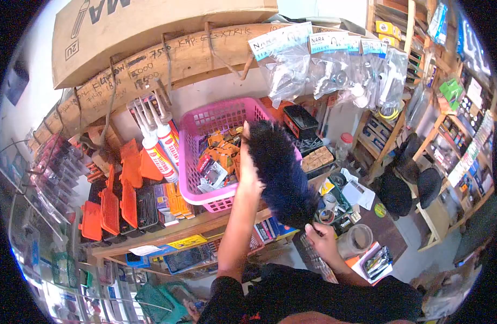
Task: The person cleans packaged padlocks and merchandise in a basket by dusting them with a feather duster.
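A dark, fluffy duster lies across the right part of a pink basket. My left hand is at the duster's left edge, by the basket's right side; its fingers are mostly hidden behind the dark fibres. At the lower end of the duster, my right hand is closed with the thumb up, around what looks like its handle end. Orange and white packets fill the basket. White and red sealant tubes stand left of the basket.
Open orange cases stand on the wooden shelf at left. Bagged fittings hang from a wooden beam. At right are a clear plastic container, a black tray and dark round objects. A carton sits above.
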`<state>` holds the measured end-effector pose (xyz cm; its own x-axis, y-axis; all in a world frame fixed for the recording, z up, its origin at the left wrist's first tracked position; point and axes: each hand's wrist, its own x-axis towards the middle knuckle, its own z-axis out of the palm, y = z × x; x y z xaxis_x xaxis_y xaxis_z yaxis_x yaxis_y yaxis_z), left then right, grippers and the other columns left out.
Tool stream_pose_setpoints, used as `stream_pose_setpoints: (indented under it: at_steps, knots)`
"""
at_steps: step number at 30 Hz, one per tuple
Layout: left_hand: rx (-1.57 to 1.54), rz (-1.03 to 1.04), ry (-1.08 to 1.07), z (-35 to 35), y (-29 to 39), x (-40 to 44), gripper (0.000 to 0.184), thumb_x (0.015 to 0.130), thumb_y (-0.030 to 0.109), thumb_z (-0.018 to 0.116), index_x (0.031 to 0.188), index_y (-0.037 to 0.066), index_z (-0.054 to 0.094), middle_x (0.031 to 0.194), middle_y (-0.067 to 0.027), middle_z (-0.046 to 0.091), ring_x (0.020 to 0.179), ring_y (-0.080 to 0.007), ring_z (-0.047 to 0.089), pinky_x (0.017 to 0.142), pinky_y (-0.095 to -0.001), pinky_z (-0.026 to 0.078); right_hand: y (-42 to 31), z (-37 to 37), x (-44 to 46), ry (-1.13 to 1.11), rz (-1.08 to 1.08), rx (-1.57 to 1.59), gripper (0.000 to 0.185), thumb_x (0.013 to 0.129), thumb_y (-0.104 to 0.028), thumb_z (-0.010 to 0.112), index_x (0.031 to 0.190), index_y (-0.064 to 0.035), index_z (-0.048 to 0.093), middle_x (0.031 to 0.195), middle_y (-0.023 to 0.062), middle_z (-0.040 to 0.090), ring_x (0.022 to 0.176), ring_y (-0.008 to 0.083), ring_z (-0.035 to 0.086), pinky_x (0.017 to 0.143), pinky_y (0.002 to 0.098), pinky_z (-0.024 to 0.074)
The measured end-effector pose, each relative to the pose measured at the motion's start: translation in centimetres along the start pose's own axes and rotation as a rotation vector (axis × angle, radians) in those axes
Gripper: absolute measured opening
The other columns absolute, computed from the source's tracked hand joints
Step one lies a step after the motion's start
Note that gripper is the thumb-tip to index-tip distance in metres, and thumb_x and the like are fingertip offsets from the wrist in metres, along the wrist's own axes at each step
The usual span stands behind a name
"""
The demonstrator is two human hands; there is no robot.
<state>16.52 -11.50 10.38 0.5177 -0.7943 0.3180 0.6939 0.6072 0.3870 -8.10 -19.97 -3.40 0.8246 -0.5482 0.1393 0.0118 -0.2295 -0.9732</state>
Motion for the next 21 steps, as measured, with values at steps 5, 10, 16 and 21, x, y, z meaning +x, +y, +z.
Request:
stream_pose_setpoints:
  at_steps: [5, 10, 16, 21]
  knots:
    - [0.198, 0.093, 0.186, 1.6, -0.5, 0.2, 0.064, 0.093, 0.061, 0.04, 0.119, 0.006, 0.06, 0.115, -0.0118, 0.064, 0.105, -0.0275, 0.061, 0.097, -0.0449, 0.045, 0.4, -0.4, 0.7, 0.037, 0.099, 0.076, 0.041, 0.094, -0.023, 0.06, 0.06, -0.0045, 0.048, 0.053, -0.004, 0.043, 0.05, 0.0048, 0.037, 0.046, 0.0264, 0.0281]
    - [-0.04, 0.032, -0.138, -0.8, -0.2, 0.2, 0.055, 0.098, 0.052, 0.038, 0.118, 0.005, 0.061, 0.114, -0.0099, 0.066, 0.104, -0.0259, 0.062, 0.098, -0.0395, 0.046, 0.4, -0.3, 0.9, -0.038, -0.004, 0.024, 0.039, 0.095, -0.023, 0.059, 0.062, -0.0045, 0.05, 0.056, -0.0053, 0.046, 0.051, 0.0052, 0.039, 0.047, 0.0251, 0.0296]
    - [0.232, 0.134, 0.2, 2.4, -0.4, -0.1, 0.053, 0.098, 0.048, 0.04, 0.119, 0.004, 0.061, 0.115, -0.0102, 0.066, 0.103, -0.0256, 0.063, 0.097, -0.0389, 0.046, 0.3, -0.1, 0.4, 0.013, 0.046, 0.057, 0.034, 0.094, -0.023, 0.061, 0.069, -0.0007, 0.054, 0.057, -0.0051, 0.045, 0.055, 0.0057, 0.038, 0.05, 0.0276, 0.0323]
    - [0.234, 0.184, 0.178, 1.7, -0.8, 0.4, 0.052, 0.098, 0.046, 0.04, 0.121, 0.005, 0.06, 0.12, -0.0096, 0.063, 0.111, -0.0255, 0.059, 0.102, -0.0394, 0.042, 0.2, -1.3, 1.8, 0.048, 0.035, 0.008, 0.033, 0.092, -0.023, 0.063, 0.072, 0.0017, 0.056, 0.06, -0.0054, 0.043, 0.061, 0.0041, 0.036, 0.052, 0.0268, 0.0308]
